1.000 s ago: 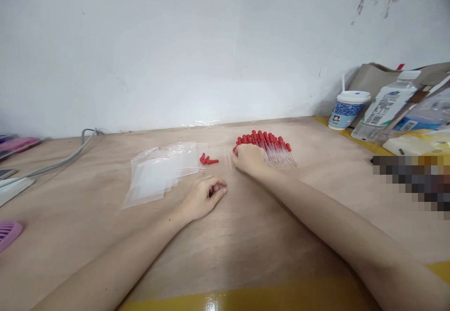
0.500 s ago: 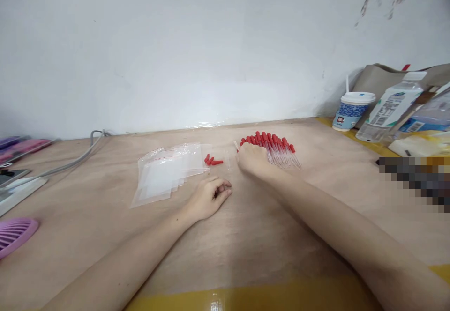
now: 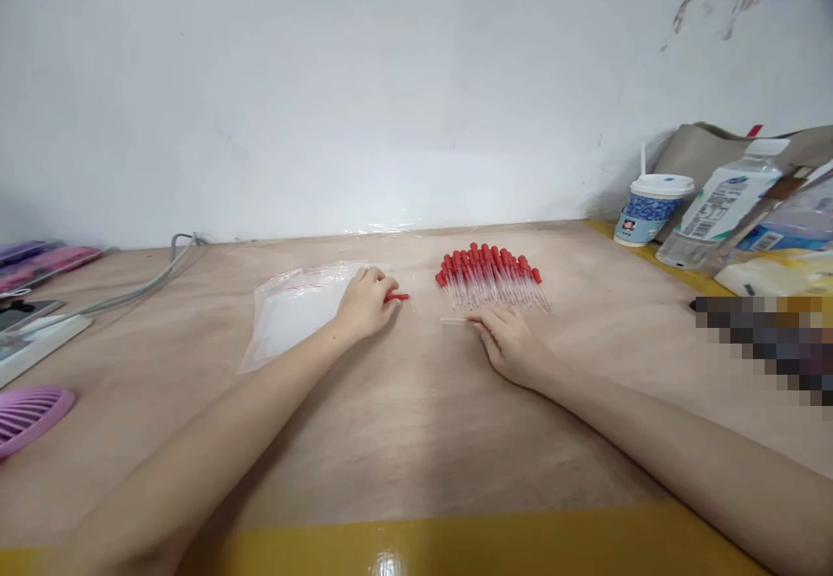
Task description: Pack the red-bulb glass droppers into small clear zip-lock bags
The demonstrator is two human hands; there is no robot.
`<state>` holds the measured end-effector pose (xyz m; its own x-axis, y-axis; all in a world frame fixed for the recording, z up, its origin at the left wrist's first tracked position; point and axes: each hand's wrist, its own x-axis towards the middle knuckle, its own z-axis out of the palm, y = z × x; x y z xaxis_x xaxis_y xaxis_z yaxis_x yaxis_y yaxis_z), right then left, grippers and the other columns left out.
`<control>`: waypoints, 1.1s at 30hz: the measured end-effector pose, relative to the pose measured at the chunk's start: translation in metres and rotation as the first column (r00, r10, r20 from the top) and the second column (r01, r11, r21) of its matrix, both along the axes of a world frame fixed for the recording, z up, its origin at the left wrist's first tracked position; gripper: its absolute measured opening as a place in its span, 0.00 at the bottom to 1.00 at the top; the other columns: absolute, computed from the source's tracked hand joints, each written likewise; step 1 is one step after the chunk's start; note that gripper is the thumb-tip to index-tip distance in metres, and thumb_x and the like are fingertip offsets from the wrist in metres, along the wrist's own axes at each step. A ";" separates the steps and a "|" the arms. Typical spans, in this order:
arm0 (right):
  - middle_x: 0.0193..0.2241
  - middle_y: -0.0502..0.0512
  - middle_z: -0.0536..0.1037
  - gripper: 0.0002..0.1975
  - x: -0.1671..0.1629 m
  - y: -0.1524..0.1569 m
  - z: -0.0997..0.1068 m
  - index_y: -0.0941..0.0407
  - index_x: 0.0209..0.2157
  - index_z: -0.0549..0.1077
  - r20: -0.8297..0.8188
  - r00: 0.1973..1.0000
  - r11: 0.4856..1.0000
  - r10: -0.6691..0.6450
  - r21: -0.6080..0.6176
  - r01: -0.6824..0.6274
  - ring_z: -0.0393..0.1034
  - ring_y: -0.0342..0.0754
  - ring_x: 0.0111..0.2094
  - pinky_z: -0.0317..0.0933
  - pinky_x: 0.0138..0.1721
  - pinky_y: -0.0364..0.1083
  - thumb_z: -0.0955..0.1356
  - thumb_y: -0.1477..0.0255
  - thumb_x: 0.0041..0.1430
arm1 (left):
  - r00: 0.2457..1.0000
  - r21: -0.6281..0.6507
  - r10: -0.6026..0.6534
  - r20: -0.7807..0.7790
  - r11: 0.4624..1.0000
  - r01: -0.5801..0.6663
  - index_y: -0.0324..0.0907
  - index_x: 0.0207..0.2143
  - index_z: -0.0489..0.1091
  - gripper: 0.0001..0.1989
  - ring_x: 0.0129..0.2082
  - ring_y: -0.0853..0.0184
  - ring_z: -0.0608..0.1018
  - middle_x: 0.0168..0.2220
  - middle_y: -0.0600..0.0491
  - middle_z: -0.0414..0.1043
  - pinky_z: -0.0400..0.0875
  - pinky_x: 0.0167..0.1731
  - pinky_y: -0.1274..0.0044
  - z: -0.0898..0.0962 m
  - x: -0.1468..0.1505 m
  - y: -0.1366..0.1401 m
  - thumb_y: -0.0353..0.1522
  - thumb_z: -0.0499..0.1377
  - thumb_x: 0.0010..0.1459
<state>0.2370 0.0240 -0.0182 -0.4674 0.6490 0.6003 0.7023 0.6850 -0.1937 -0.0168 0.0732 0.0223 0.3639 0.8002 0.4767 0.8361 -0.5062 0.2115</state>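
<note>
My left hand (image 3: pixel 368 302) is at the small red rubber bulbs, its curled thumb and fingers closed around a red rubber bulb (image 3: pixel 398 297) that pokes out to the right. The other loose bulbs are hidden by this hand. Between the fingertips of my right hand (image 3: pixel 515 346) is one end of a thin clear tube (image 3: pixel 453 321), which points left, low over the table. Just beyond the right hand lies a fanned row of clear droppers with red bulbs (image 3: pixel 491 268). Clear zip bags (image 3: pixel 292 320) lie overlapping, partly under my left hand and wrist.
Along the right stand a paper cup (image 3: pixel 652 212), a plastic bottle (image 3: pixel 722 203) and a grey bag (image 3: pixel 703 147). At left are a grey cable (image 3: pixel 153 279), a white power strip (image 3: pixel 45 346) and a pink slatted object (image 3: pixel 32 420). A white wall (image 3: pixel 390 108) rises behind the table.
My left hand has moved up and forward onto the red bulbs. My right hand has drawn back from the dropper row towards me, with the clear tube now lying level in its fingers.
</note>
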 end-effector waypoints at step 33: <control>0.24 0.50 0.72 0.05 -0.007 -0.014 0.004 0.58 0.33 0.67 -0.096 0.980 0.984 0.175 0.002 -0.176 0.63 0.41 0.25 0.51 0.37 0.46 0.61 0.72 0.58 | 0.862 -0.231 -0.138 0.487 0.932 0.280 0.39 0.38 0.65 0.07 0.32 0.68 0.74 0.34 0.51 0.71 0.69 0.32 0.76 -0.031 0.024 -0.075 0.33 0.54 0.59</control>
